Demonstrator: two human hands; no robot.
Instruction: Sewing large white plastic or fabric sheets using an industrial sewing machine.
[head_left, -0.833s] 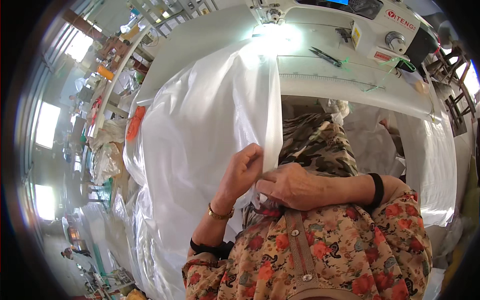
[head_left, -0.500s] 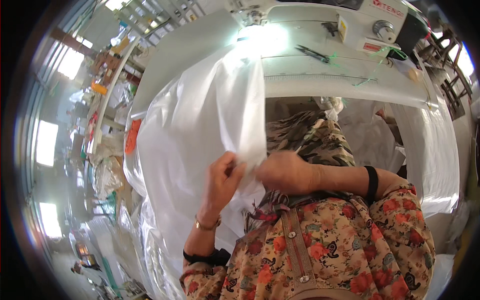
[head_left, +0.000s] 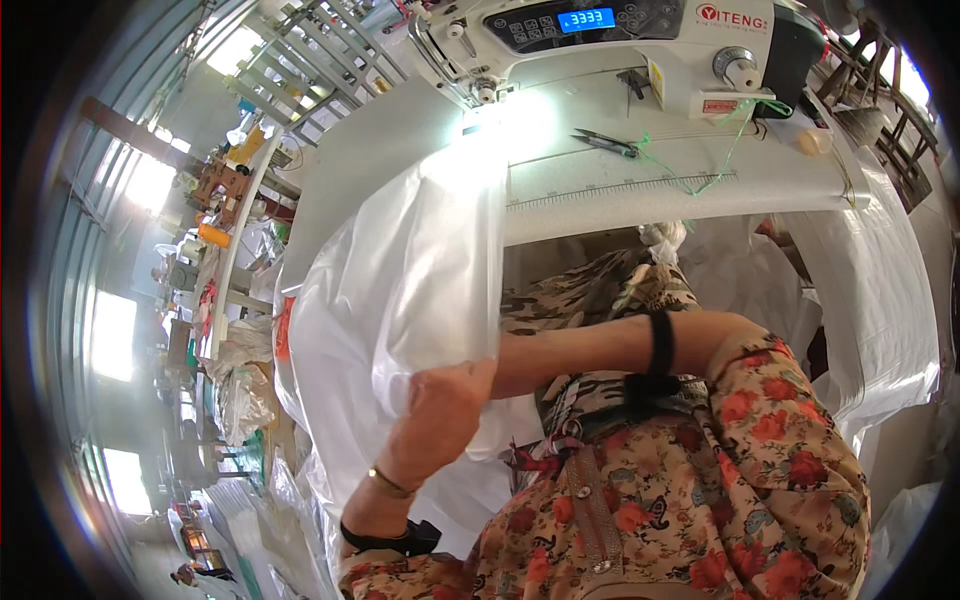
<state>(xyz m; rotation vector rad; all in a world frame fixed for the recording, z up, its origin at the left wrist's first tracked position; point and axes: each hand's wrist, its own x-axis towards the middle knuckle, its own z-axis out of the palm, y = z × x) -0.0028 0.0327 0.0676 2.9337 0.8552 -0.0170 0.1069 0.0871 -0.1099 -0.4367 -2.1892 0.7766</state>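
A large white translucent sheet (head_left: 345, 300), like plastic film or woven-plastic fabric, hangs from the lit needle area of the sewing machine (head_left: 600, 35) down over my lap. My left hand (head_left: 440, 415) is closed on the sheet's edge low down, fingers curled in a pinch. From the right, my right forearm (head_left: 590, 347) crosses in front of me to the same spot. My right hand itself is hidden behind the sheet and my left hand, so its fingers do not show.
Dark thread snips (head_left: 607, 143) lie on the machine table (head_left: 700, 190), beside loose green thread (head_left: 700, 180). A printed ruler scale runs along the table's front. More white sheeting (head_left: 880, 300) hangs at the right. Shelving with goods (head_left: 225, 220) stands on the left.
My hands have moved down and left along the sheet. The right hand has passed behind the left and out of sight. The view has shifted, showing more of the machine.
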